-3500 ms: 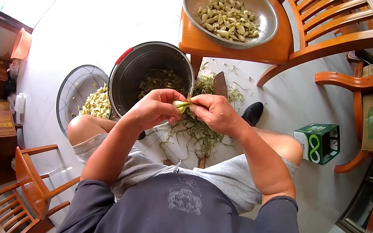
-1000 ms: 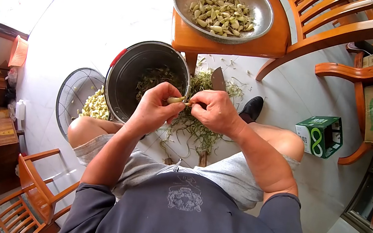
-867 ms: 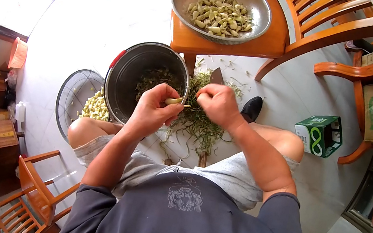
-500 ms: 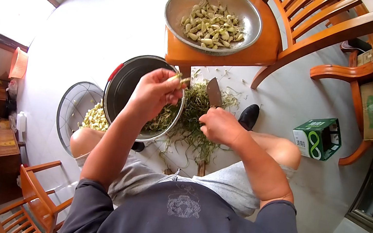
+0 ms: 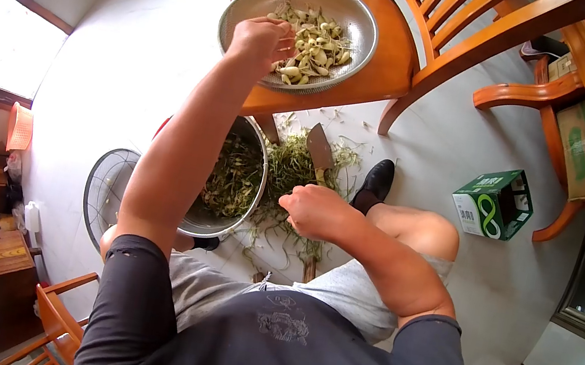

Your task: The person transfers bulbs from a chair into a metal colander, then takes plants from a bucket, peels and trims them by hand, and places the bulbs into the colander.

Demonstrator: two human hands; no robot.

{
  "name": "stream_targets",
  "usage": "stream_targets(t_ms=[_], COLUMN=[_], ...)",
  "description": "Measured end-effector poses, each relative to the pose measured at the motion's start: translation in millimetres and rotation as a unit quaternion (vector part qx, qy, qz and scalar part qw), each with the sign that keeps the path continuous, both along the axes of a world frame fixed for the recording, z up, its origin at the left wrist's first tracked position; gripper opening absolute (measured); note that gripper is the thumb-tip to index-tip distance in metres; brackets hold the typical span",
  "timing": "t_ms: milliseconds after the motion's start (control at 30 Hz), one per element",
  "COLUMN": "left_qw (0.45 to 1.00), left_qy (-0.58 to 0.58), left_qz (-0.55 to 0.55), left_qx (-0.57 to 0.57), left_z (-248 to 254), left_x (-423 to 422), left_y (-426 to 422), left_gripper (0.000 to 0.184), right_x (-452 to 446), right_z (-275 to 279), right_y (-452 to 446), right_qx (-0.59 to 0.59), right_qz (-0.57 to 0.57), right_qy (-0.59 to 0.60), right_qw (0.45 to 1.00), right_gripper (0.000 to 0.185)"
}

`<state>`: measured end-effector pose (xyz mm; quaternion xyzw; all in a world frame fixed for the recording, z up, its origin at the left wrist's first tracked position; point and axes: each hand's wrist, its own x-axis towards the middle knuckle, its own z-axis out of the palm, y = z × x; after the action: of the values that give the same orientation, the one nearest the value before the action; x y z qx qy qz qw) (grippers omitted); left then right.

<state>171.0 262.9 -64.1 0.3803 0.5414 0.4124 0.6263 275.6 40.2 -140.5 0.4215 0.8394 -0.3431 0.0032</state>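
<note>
My left hand (image 5: 260, 45) reaches over the left side of a metal colander (image 5: 368, 33), fingers apart at a heap of small pale bulbs (image 5: 323, 45) with stubby stems. No separate bulb shows in its grasp. Lower down, my right hand (image 5: 318, 212) is closed at the handle of a cleaver (image 5: 321, 147). The broad blade points away from me, above cut green stalks and roots (image 5: 288, 162) on the floor. To the left, a dark bucket (image 5: 262, 185) contains more trimmings, and my left forearm hides part of it.
The colander stands on a wooden chair (image 5: 397, 45). A wire-framed basket (image 5: 102, 185) sits left of the bucket, partly hidden by my arm. On the right are a green carton (image 5: 494, 205) and a wooden armchair (image 5: 531, 99). My shoe (image 5: 378, 180) is near the trimmings.
My left hand has moved from above the bucket, where it pinched a bulb, up to the colander. That bulb is no longer visible in it. The right hand stays by the cleaver; the view has shifted.
</note>
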Motion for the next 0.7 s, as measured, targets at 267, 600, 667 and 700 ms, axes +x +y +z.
stream_targets(t_ms=[267,600,667,700], left_qw=[0.970,0.816,0.763,0.728], left_qy=[-0.166,0.398,0.464,0.487], left_qz=[-0.172,-0.323,-0.372,-0.430], left_qx=[0.039,-0.266,-0.252,-0.220], left_z=[6,-256,-322,-358], left_x=[-85,-244,-268,-281], left_y=[-68,-136,-145,-147], left_gripper=[0.017,0.020,0.022,0.025], right_x=[-4,-17,-19,-21], right_z=[1,-3,-7,-9], right_y=[-2,-4,-3,-3], right_qx=[0.007,-0.070,-0.064,-0.057], right_qz=[0.023,0.040,0.032,0.033], right_qy=[-0.025,-0.055,-0.048,-0.041], right_qw=[0.999,0.995,0.996,0.997], right_gripper=[0.013,0.019,0.019,0.019])
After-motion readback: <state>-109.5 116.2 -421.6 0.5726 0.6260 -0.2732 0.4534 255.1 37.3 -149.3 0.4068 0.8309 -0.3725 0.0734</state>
